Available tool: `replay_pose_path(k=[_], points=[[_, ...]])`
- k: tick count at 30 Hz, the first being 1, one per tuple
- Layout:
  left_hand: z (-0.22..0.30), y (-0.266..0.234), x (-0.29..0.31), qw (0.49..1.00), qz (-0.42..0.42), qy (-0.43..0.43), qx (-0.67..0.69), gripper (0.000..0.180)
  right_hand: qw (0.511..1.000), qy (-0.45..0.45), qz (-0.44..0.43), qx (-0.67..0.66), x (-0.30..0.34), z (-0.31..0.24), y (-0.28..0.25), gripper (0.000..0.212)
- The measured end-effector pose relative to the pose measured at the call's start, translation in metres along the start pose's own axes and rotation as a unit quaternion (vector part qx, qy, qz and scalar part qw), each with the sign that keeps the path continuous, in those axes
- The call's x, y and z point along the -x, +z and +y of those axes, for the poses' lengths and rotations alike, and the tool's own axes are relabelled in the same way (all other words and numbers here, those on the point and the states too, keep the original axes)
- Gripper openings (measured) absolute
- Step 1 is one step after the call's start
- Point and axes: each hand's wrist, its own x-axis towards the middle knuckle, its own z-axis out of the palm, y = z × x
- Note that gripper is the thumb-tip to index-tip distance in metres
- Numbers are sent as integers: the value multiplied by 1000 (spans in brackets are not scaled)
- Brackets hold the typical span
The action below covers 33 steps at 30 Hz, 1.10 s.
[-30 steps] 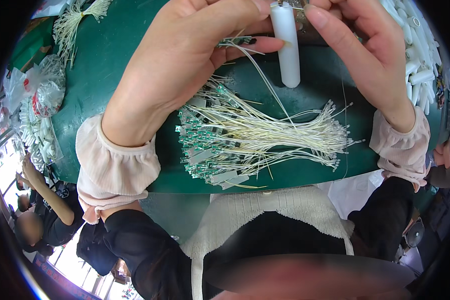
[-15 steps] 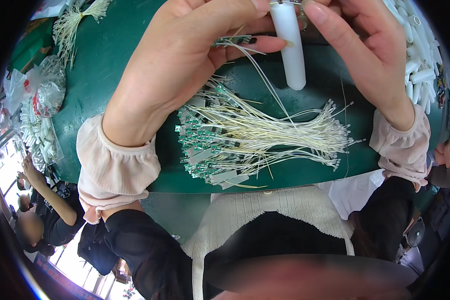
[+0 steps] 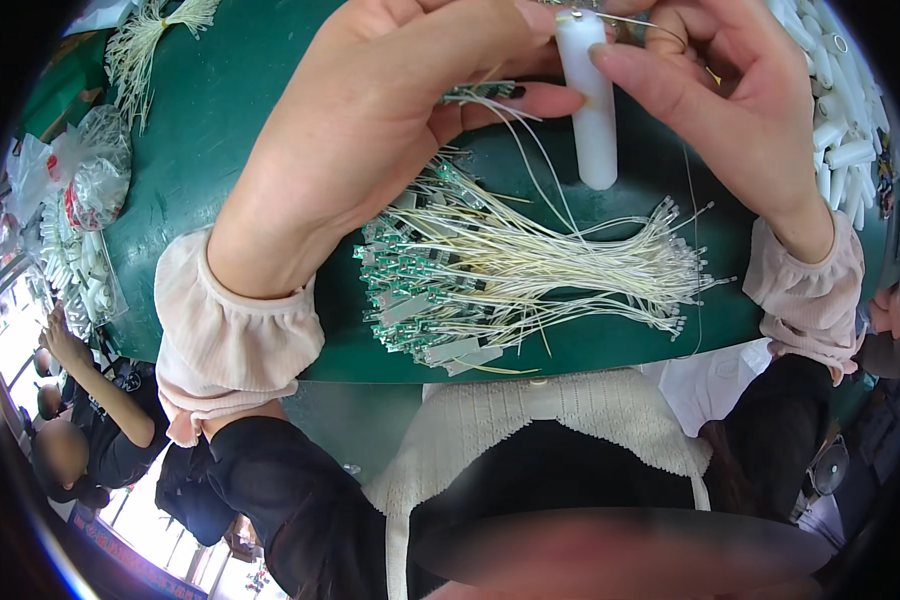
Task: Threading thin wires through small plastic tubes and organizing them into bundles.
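Note:
Upright at the top centre is a smooth white tube (image 3: 594, 135), held between my two hands. My left hand (image 3: 370, 120) is closed with its fingertips against the tube's left side. A small green circuit board (image 3: 482, 92) with pale wires is tucked in the same fingers, its wires trailing down. My right hand (image 3: 725, 110) is closed too, its thumb pressed on the tube's upper right side. A thin wire (image 3: 625, 21) runs across from the tube's top to the right fingers; its exact hold is hidden. Below lies a bundle of pale wires (image 3: 570, 270) with green boards at the left end.
White tubes (image 3: 845, 150) are heaped at the right edge. Another wire bundle (image 3: 150, 50) lies at the far left of the green table (image 3: 210, 130). Clear plastic bags (image 3: 95, 170) sit at the left, where a person (image 3: 110, 410) is beyond the table.
The white tube has shifted slightly down and right. My right thumb has moved from the tube's top onto its side, and the thin wire shows more plainly at the top.

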Motion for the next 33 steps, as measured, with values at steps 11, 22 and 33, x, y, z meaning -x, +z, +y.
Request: replay_pose_path(k=[11, 22, 33], points=[[7, 25, 11, 959, 226, -157, -75, 2, 999, -12, -17, -39, -2, -9, 5, 30], [-4, 5, 17, 987, 136, -85, -12, 4, 995, 73, 3, -70, 5, -28, 8, 29], [2, 16, 18, 977, 179, -114, -37, 4, 994, 79, -13, -70, 2, -20, 5, 27]])
